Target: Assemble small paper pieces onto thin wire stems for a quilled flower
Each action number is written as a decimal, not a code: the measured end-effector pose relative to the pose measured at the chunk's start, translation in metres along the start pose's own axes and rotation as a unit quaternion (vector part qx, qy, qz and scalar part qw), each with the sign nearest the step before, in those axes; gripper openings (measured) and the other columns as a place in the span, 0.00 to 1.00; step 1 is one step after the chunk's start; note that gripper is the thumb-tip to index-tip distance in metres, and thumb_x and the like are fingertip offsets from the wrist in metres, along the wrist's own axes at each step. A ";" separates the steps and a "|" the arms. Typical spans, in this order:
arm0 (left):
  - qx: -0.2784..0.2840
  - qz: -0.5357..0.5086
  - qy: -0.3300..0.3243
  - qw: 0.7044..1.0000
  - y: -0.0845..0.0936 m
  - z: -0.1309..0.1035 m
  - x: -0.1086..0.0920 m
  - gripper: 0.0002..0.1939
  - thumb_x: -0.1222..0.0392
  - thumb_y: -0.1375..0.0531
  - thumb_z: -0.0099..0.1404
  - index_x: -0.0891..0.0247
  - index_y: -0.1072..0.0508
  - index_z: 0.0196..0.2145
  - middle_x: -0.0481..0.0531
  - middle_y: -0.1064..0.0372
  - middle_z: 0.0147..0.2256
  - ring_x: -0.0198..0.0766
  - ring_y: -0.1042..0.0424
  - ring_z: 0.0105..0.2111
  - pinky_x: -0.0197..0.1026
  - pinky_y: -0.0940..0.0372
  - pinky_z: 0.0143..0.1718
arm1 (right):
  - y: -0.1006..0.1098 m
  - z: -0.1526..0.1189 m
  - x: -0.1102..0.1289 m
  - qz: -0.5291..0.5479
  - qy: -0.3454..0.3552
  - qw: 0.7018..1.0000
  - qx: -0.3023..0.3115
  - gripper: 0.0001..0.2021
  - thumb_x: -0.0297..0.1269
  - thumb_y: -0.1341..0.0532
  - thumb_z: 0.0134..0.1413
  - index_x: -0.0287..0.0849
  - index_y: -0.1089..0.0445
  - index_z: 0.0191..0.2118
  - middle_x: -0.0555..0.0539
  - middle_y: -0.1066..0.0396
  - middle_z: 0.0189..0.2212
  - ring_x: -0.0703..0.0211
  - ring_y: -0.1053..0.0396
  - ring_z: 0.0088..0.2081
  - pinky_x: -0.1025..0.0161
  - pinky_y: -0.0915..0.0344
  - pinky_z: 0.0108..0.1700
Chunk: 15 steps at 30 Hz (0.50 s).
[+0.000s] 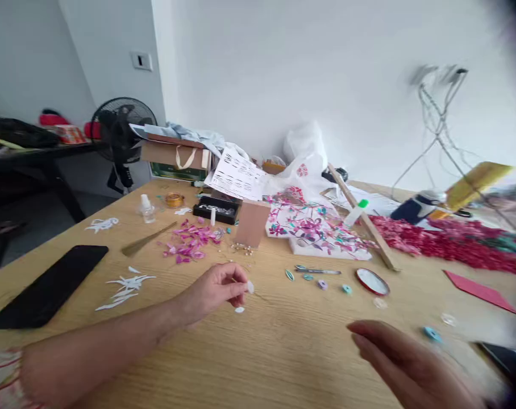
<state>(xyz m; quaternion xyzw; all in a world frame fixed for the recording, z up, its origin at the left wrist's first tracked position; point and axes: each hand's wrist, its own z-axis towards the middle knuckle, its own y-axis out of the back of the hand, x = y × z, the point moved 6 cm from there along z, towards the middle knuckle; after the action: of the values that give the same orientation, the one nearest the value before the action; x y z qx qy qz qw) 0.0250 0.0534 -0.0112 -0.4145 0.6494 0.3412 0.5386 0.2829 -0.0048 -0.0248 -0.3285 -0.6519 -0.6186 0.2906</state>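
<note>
My left hand (219, 288) is closed in a pinch above the middle of the table. Between its thumb and fingertips sits a small white petal-shaped piece (250, 287), and a thin wire seems to run out to the right from there. Just below those fingers is another white oval piece (240, 310). At the lower right, my right hand (405, 360) is somewhat blurred, its fingers stretched forward over the wood with nothing visible in them. Beyond the hands lie tweezers (321, 271), teal and lilac thread spools (322, 284) and a round red-rimmed lid (372, 282).
White cut strips (124, 291) and a black phone-like slab (49, 284) lie left. Pink petals (192, 241), a black tray (217, 210) and a brown block (252, 222) stand behind. Flowered pieces on white foam (326, 247), a wooden stick (364, 218) and red bundles (445, 244) are right.
</note>
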 end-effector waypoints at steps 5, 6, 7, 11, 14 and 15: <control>-0.020 -0.016 -0.014 1.000 -0.001 0.001 -0.002 0.13 0.54 0.40 0.51 0.67 0.36 0.26 0.45 0.39 0.21 0.29 0.38 0.23 0.35 0.41 0.28 | -0.067 0.040 0.065 0.118 0.048 0.987 0.096 0.12 0.44 0.45 0.45 0.42 0.32 0.32 0.51 0.34 0.18 0.61 0.35 0.24 0.67 0.41 0.23; -0.023 -0.017 -0.023 0.999 0.000 0.001 -0.003 0.12 0.54 0.41 0.52 0.67 0.36 0.26 0.45 0.39 0.21 0.29 0.38 0.23 0.35 0.41 0.28 | -0.077 0.047 0.073 0.139 0.042 0.983 0.116 0.13 0.44 0.45 0.44 0.41 0.32 0.32 0.52 0.35 0.17 0.61 0.35 0.23 0.67 0.42 0.22; -0.028 -0.019 -0.032 0.999 0.001 0.001 -0.004 0.12 0.54 0.41 0.52 0.67 0.35 0.26 0.45 0.39 0.20 0.28 0.39 0.22 0.35 0.41 0.28 | -0.086 0.052 0.080 0.162 0.033 0.977 0.138 0.13 0.44 0.44 0.43 0.41 0.33 0.32 0.52 0.35 0.17 0.62 0.36 0.23 0.68 0.42 0.22; -0.048 -0.025 -0.067 0.996 0.007 0.002 -0.005 0.10 0.56 0.42 0.54 0.67 0.36 0.27 0.46 0.39 0.22 0.28 0.39 0.23 0.33 0.43 0.27 | -0.109 0.061 0.097 0.261 0.016 0.943 0.207 0.13 0.45 0.42 0.41 0.40 0.34 0.28 0.51 0.34 0.21 0.66 0.37 0.21 0.70 0.45 0.20; -0.048 -0.024 -0.083 0.995 0.010 0.002 -0.002 0.09 0.57 0.43 0.55 0.67 0.36 0.28 0.46 0.39 0.23 0.27 0.39 0.23 0.33 0.44 0.27 | -0.117 0.062 0.099 0.316 0.005 0.925 0.212 0.13 0.45 0.40 0.40 0.39 0.34 0.25 0.52 0.33 0.23 0.70 0.39 0.19 0.72 0.47 0.19; -0.049 -0.022 -0.081 0.995 0.010 0.003 -0.001 0.09 0.57 0.43 0.55 0.67 0.36 0.28 0.46 0.39 0.23 0.28 0.40 0.23 0.33 0.44 0.27 | -0.119 0.062 0.098 0.327 0.001 0.921 0.211 0.13 0.46 0.40 0.40 0.39 0.35 0.24 0.52 0.33 0.22 0.71 0.40 0.18 0.72 0.48 0.19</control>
<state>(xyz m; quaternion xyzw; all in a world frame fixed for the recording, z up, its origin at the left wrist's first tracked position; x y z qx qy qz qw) 0.0172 0.0601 -0.0107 -0.4259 0.5770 0.3931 0.5754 0.1304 0.0611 -0.0255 -0.4534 -0.6236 -0.3378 0.5398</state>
